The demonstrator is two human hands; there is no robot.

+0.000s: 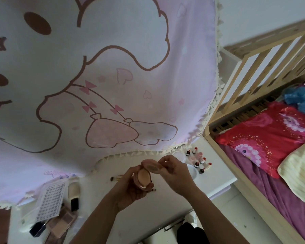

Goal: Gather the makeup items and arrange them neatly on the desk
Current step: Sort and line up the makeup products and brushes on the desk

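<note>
Grips, in curled left hand (130, 188), base of round pink plastic compact (143, 186) with beige puff (142, 176), open above white desk (217, 180). Pinches its raised pink lid (152, 166) between right hand (174, 173) thumb and fingers, near cluster of small red-capped bottles (198, 161) standing at desk's right.

Both forearms reach forward, the left hand (130, 188) cupping an open compact (143, 177), the right hand (175, 173) pinching its lid (152, 167).
</note>
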